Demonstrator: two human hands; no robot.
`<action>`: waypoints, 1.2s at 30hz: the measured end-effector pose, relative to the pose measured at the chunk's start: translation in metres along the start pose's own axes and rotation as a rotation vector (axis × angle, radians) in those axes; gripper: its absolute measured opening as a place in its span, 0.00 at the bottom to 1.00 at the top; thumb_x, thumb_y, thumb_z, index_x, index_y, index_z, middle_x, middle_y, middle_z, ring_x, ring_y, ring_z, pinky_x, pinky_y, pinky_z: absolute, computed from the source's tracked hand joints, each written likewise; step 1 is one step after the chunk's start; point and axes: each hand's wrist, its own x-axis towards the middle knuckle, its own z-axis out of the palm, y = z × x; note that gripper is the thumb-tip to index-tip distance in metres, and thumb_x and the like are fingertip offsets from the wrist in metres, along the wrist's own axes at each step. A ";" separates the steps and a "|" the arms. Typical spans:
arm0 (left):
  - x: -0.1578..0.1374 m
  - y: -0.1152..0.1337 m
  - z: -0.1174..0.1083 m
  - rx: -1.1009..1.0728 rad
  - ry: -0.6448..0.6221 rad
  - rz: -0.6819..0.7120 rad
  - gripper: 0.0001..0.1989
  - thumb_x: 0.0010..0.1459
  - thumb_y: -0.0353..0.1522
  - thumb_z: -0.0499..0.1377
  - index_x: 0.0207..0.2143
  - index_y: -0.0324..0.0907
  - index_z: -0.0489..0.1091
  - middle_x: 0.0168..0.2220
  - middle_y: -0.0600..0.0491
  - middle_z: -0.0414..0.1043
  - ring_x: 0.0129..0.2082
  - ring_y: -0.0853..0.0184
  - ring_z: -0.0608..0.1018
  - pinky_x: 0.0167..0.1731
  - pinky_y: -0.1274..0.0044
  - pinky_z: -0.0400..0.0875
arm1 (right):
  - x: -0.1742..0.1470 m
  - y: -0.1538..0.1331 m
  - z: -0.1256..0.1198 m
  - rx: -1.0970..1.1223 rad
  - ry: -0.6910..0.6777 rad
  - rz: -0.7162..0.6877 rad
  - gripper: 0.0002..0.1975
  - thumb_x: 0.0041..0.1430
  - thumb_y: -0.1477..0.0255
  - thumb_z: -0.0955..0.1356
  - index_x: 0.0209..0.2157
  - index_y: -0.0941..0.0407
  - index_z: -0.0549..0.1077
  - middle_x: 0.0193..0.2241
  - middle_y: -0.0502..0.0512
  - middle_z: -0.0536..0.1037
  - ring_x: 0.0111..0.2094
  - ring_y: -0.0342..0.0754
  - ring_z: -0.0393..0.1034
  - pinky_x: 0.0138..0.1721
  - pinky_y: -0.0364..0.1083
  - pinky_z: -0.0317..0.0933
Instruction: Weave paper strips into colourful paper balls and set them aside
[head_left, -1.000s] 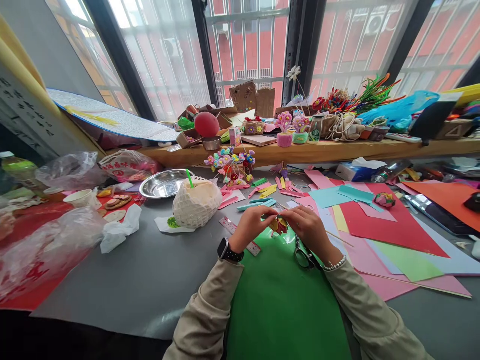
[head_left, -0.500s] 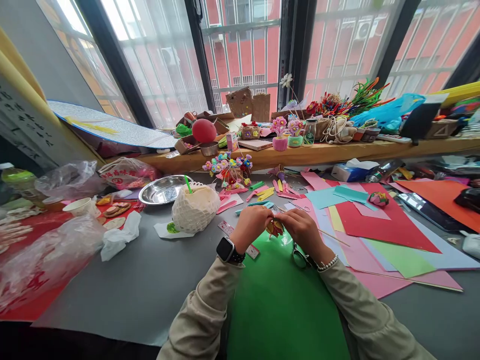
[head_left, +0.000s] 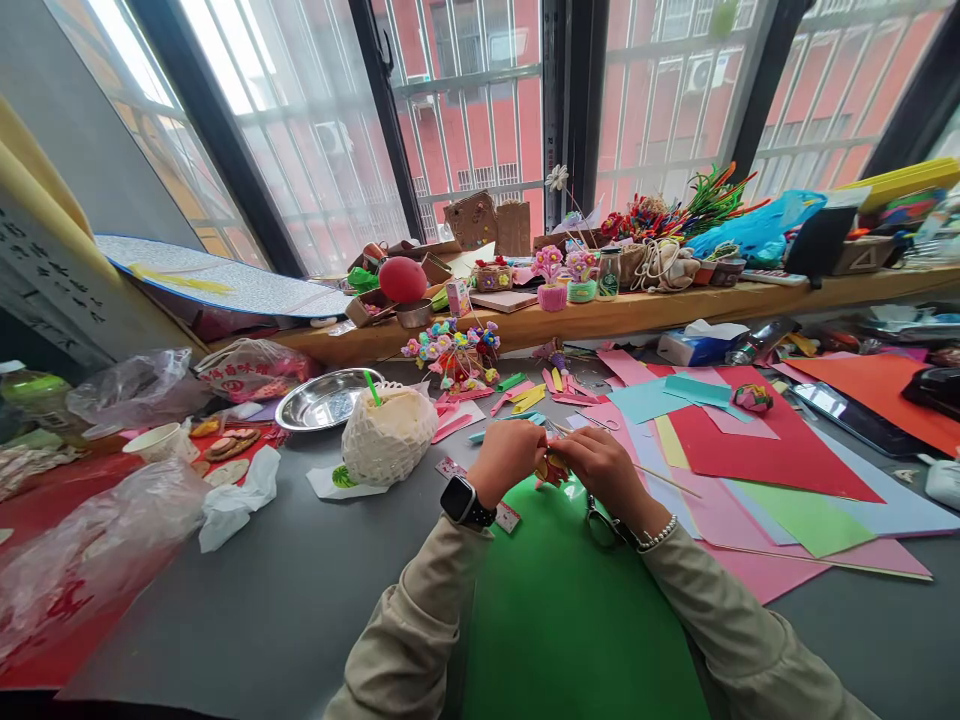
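Between my fingertips, above the far end of a green sheet (head_left: 581, 620), is a small yellow-and-red paper flower (head_left: 555, 468). My left hand (head_left: 508, 460), with a watch on its wrist, pinches it from the left. From the other side my right hand (head_left: 606, 468) has its fingers closed on the same flower; they partly hide it. A dark looped handle (head_left: 602, 527) lies under the right wrist. By the left wrist is a small patterned strip (head_left: 507, 517). A thin stick (head_left: 670, 481) lies beyond the right hand.
Coloured paper sheets (head_left: 780, 450) cover the right side. A coconut in white netting (head_left: 390, 435) with a green straw and a metal dish (head_left: 289, 410) stand left. Paper strips (head_left: 529, 398) and a bunch of small flowers (head_left: 454, 350) lie ahead, before a crowded wooden sill (head_left: 495, 325).
The view has shifted slightly. Both hands stay together at the paper flower, which is turned a little and now more covered by the fingers. Nothing else has visibly moved.
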 end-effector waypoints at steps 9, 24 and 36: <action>0.002 -0.024 0.016 -0.706 0.145 -0.091 0.13 0.50 0.37 0.56 0.37 0.39 0.68 0.39 0.48 0.70 0.38 0.66 0.72 0.38 0.75 0.65 | 0.000 0.005 0.001 0.009 0.078 0.187 0.08 0.56 0.74 0.61 0.33 0.58 0.72 0.26 0.55 0.75 0.31 0.48 0.66 0.33 0.47 0.60; 0.002 -0.025 0.063 -1.497 -0.076 -0.333 0.31 0.32 0.37 0.67 0.41 0.36 0.65 0.31 0.49 0.73 0.29 0.68 0.75 0.33 0.75 0.67 | 0.001 0.023 -0.005 0.415 -0.043 0.573 0.10 0.52 0.70 0.64 0.35 0.55 0.73 0.33 0.54 0.77 0.32 0.47 0.72 0.34 0.46 0.66; 0.001 -0.023 0.064 -1.340 -0.036 -0.369 0.26 0.36 0.35 0.66 0.40 0.37 0.66 0.28 0.52 0.74 0.29 0.69 0.74 0.32 0.77 0.66 | -0.004 0.018 0.004 0.115 -0.022 0.416 0.09 0.52 0.74 0.62 0.31 0.57 0.73 0.27 0.55 0.77 0.29 0.49 0.69 0.30 0.48 0.62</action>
